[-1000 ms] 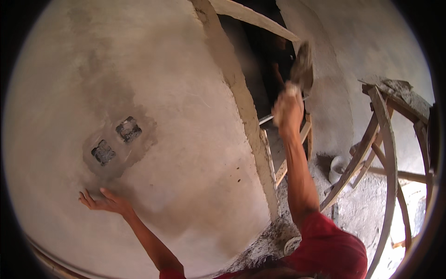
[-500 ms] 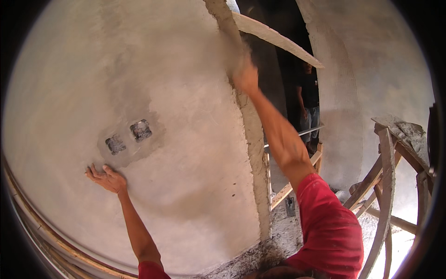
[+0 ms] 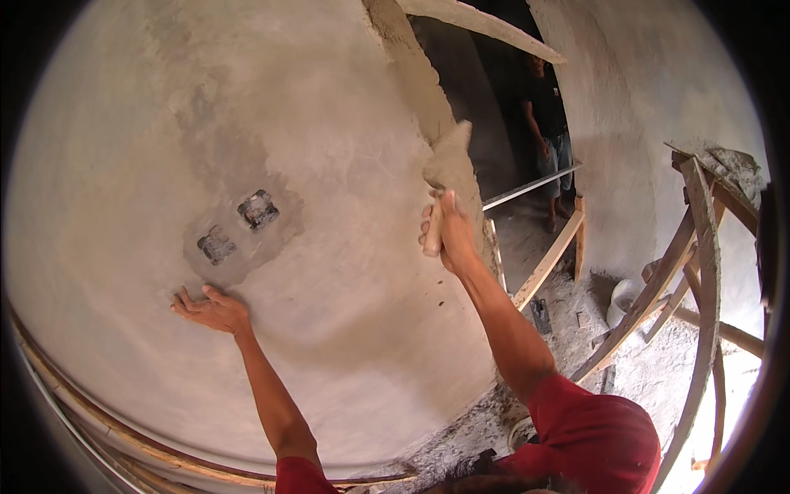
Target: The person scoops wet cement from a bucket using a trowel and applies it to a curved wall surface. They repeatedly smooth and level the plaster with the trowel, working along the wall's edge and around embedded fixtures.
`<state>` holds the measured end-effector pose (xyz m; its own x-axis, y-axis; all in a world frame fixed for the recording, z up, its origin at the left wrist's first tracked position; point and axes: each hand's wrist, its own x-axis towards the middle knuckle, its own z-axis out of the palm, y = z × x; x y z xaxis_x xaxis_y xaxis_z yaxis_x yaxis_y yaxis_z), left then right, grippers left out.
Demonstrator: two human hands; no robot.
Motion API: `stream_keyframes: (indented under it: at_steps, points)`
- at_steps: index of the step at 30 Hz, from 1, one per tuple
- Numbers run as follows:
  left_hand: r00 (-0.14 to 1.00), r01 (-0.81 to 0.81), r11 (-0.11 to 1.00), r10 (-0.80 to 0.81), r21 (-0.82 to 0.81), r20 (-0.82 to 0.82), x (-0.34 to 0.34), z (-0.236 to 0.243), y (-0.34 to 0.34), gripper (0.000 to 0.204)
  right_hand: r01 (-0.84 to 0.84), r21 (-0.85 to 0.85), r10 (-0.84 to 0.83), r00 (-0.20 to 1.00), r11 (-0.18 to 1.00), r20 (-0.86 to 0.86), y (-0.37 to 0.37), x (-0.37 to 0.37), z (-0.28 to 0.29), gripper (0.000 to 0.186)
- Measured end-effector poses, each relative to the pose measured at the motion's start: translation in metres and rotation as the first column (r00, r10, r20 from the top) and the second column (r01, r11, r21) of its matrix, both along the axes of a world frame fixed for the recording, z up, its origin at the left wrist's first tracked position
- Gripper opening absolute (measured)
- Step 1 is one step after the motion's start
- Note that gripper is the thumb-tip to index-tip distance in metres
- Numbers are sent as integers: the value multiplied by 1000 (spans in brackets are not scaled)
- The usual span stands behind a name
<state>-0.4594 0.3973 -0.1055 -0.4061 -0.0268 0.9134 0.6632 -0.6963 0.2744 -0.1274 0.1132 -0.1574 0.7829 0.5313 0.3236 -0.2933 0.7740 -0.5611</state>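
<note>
Seen from above: a pale grey plastered wall (image 3: 362, 272), with two bare forearms in red sleeves raised before it. Near the wall's right edge, bordering a dark doorway (image 3: 494, 123), a trowel (image 3: 449, 156), gripped by its light-coloured handle in the right hand (image 3: 457, 235), with fingers wrapped around the grip. Long axis of the trowel close to upright, tilted slightly right at the top: blade above the knuckles, tip toward the doorway, butt of the handle down and a little left. Behind the blade in this view, and continuing upward along the wall's right edge, a strip of darker, rough mortar (image 3: 411, 74), slanting the other way, top to the left; thus crossed by the trowel at an angle. Impossible to tell whether touching the strip or just in front of it. Clearly nearer to that strip: the right hand. Well apart, toward the wall's lower left, the left hand (image 3: 212, 311), empty, with fingers loosely spread, just below two square recesses (image 3: 258, 210); contact with the plaster uncertain. Beyond the doorway, a standing person (image 3: 545, 111) in a dark top; far right, a wooden trestle (image 3: 708, 247).
</note>
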Motion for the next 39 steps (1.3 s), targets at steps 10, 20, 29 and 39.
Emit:
stream_keyframes:
  at_steps: [10,20,29,39]
  points:
    - [998,41,999,-41,-5,48,13,1,5,77,28,328,19,990,944,-138,97,39,216,31]
    - [995,-34,999,34,-7,93,16,2,8,75,-99,405,211,947,909,-242,69,58,386,25]
    - [995,-47,999,45,19,87,18,4,-6,69,-121,381,177,977,917,-117,50,72,451,23]
    - [993,-80,997,80,-10,87,21,5,-7,76,-151,238,147,988,959,34,50,65,464,25]
